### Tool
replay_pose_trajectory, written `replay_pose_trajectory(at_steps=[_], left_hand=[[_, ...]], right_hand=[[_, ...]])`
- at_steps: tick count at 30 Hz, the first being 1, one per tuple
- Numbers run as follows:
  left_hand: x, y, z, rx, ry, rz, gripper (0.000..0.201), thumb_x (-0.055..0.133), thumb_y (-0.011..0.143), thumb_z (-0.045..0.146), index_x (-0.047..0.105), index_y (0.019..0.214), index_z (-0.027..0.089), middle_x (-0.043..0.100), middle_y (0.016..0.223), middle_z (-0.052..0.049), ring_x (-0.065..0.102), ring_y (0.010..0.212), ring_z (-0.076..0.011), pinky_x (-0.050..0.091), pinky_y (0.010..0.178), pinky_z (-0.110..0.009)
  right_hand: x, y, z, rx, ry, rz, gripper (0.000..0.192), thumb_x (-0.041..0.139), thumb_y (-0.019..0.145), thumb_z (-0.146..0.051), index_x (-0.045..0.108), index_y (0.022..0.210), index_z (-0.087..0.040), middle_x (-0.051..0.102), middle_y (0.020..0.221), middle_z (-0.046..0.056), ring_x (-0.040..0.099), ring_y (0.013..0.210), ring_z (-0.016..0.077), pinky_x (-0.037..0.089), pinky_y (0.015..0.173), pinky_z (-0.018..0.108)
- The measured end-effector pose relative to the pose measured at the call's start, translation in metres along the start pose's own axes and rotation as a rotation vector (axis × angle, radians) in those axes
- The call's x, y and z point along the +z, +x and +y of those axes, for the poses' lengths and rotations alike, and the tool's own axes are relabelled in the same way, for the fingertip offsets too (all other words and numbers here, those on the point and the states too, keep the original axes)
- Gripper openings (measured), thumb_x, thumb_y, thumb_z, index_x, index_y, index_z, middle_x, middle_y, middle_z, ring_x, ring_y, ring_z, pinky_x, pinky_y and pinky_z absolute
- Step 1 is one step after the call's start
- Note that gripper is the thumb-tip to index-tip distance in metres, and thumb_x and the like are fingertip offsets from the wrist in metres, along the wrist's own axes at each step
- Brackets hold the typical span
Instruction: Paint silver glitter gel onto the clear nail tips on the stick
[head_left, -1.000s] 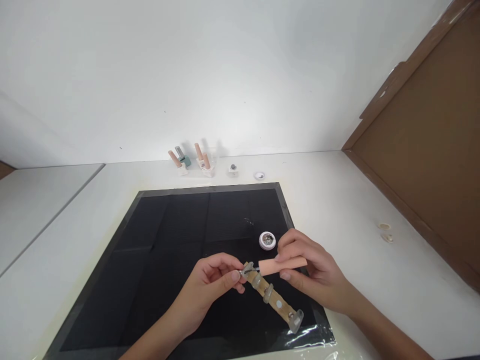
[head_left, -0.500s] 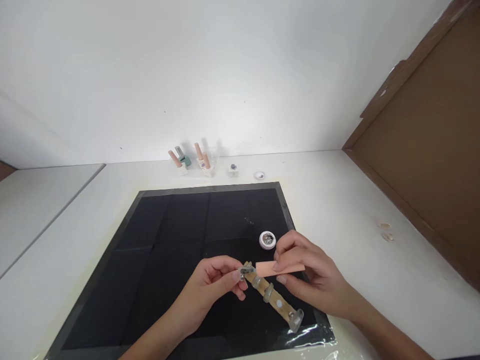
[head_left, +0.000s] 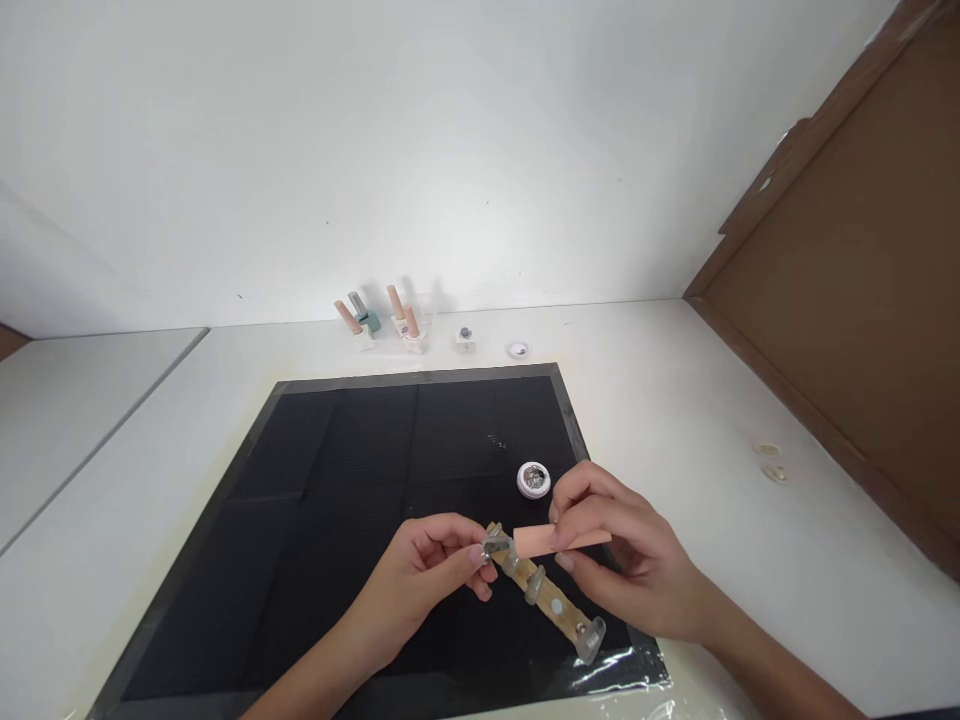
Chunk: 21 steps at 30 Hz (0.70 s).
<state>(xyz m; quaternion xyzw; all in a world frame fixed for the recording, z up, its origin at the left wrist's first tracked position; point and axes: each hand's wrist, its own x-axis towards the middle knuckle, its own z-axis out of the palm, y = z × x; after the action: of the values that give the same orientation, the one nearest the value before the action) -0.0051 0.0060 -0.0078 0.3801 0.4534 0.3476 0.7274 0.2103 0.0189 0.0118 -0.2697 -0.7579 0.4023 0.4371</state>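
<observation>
White walls back a white counter [head_left: 675, 420] on which a black mat [head_left: 360, 480] lies. Over the mat's near right part, the left hand [head_left: 427, 575] pinches the far end of a wooden nail-tip strip [head_left: 544, 595], whose long axis runs from that grip toward the near right. The right hand [head_left: 615, 560] pinches a pink buffer block [head_left: 559, 541] lying crosswise, its left end touching the clear tip by the left fingertips [head_left: 476, 556]. A small round jar [head_left: 533, 480] sits just beyond.
</observation>
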Motion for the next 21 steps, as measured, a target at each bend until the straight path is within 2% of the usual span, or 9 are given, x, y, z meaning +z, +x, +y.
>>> replay_pose_trajectory(at_steps=[5, 11, 16, 21], left_hand=[[-0.0014, -0.0002, -0.002, 0.017, -0.001, -0.012, 0.018, 0.076, 0.069, 0.032, 0.073, 0.071, 0.015, 0.07, 0.059, 0.0, 0.061, 0.052, -0.009, 0.049, 0.056, -0.02], [-0.0043, -0.0004, -0.0034, 0.053, 0.054, -0.019, 0.015, 0.073, 0.073, 0.03, 0.072, 0.072, 0.015, 0.07, 0.061, 0.0, 0.061, 0.055, -0.0096, 0.049, 0.059, -0.021], [-0.0012, 0.0003, -0.0013, 0.063, 0.11, -0.015, 0.017, 0.072, 0.073, 0.032, 0.072, 0.072, 0.015, 0.069, 0.061, -0.001, 0.06, 0.056, -0.0102, 0.047, 0.059, -0.021], [-0.0018, -0.0018, -0.0016, 0.08, 0.141, -0.012, 0.016, 0.07, 0.074, 0.032, 0.071, 0.072, 0.015, 0.068, 0.062, -0.001, 0.059, 0.056, -0.0113, 0.048, 0.059, -0.023]], right_hand=[[-0.0035, 0.0017, 0.0006, 0.003, -0.045, -0.019, 0.034, 0.047, 0.074, 0.004, 0.06, 0.09, -0.023, 0.049, 0.085, 0.003, 0.053, 0.072, 0.0142, 0.045, 0.056, 0.025], [-0.0057, 0.0018, 0.0014, -0.027, -0.052, 0.03, 0.032, 0.047, 0.073, 0.005, 0.059, 0.088, -0.021, 0.049, 0.086, 0.003, 0.052, 0.075, 0.014, 0.045, 0.062, 0.027], [-0.0028, 0.0019, -0.0008, -0.02, 0.004, -0.041, 0.033, 0.046, 0.073, 0.006, 0.06, 0.09, -0.019, 0.049, 0.085, 0.003, 0.051, 0.073, 0.0118, 0.043, 0.057, 0.022], [-0.0093, 0.0014, -0.0002, 0.018, -0.027, -0.041, 0.036, 0.044, 0.07, 0.008, 0.06, 0.087, -0.019, 0.049, 0.084, 0.002, 0.05, 0.072, 0.0114, 0.042, 0.057, 0.022]])
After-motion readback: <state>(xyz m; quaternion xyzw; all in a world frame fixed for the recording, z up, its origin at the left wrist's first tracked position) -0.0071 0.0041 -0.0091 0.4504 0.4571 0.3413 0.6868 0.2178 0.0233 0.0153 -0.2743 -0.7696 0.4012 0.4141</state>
